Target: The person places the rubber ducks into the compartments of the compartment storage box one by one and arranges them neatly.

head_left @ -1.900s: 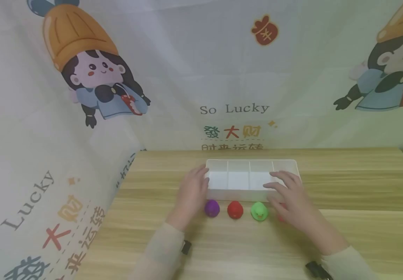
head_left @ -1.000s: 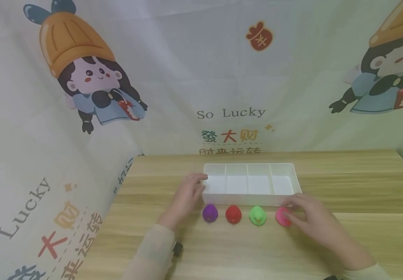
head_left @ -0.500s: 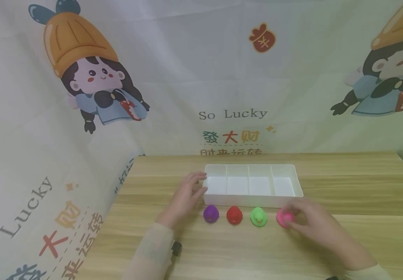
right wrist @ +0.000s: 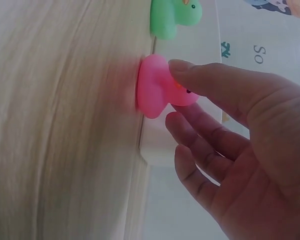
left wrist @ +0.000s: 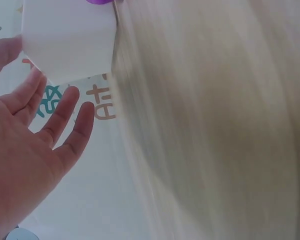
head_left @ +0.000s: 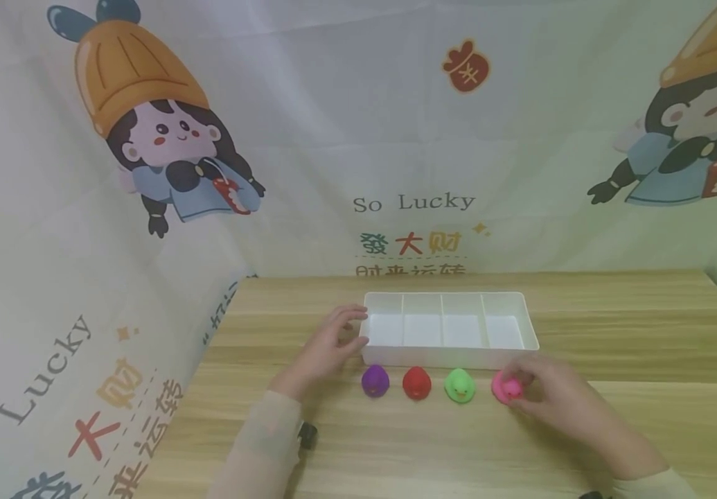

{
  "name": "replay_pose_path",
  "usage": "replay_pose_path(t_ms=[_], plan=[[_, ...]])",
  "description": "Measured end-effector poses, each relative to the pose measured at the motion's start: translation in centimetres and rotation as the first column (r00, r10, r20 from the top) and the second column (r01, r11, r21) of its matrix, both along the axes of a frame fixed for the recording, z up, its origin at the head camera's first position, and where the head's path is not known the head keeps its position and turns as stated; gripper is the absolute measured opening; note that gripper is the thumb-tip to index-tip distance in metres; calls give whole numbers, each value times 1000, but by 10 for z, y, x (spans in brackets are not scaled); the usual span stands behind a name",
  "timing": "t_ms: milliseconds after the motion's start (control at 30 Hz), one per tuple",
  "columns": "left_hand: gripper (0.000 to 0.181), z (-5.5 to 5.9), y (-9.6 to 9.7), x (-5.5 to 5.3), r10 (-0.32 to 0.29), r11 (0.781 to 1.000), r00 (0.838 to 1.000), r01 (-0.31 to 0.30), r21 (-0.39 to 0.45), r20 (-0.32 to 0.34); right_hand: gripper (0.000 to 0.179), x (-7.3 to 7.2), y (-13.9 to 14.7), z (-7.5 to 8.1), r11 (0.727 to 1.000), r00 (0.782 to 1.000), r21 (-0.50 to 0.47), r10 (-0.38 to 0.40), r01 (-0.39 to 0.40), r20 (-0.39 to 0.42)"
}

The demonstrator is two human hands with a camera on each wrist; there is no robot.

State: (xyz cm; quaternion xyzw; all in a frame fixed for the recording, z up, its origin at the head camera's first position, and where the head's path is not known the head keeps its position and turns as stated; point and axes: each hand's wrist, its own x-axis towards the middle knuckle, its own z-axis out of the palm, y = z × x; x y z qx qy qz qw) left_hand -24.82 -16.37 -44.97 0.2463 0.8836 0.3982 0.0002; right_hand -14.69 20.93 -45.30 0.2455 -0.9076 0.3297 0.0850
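Note:
A white tray (head_left: 439,357) with several compartments in a row stands on the table. In front of it sit a purple rubber duck (head_left: 375,382), a red one, a green rubber duck (head_left: 460,387) and a pink rubber duck (head_left: 505,389). My right hand (head_left: 560,398) has thumb and fingertips at the pink duck's head, pinching it; the right wrist view shows the pink duck (right wrist: 154,89) upright on the table. At the tray's left end is my left hand (head_left: 331,341), its loosely spread fingers at the end wall (left wrist: 72,47).
The red rubber duck (head_left: 417,384) is between the purple and green ones. Behind the wooden table (head_left: 632,319) hangs a printed cloth (head_left: 308,152), which also covers the left side. Both wrists carry small black devices.
My right hand has come down from over the tray's right end to the pink duck and closed its fingertips on the head. My left hand stays by the tray's left end.

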Motion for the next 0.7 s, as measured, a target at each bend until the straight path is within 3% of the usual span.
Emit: replay_pose_path(t_ms=[233,700], plan=[[45,-1,-2,-3,-45,999,999,45,29,-16,24,1,-2,5,999,998,20,-31,30,56],[44,-2,-4,-4,-62,998,998,62,0,-33,25,-2,-9,17,998,998,42,-39,37,41]])
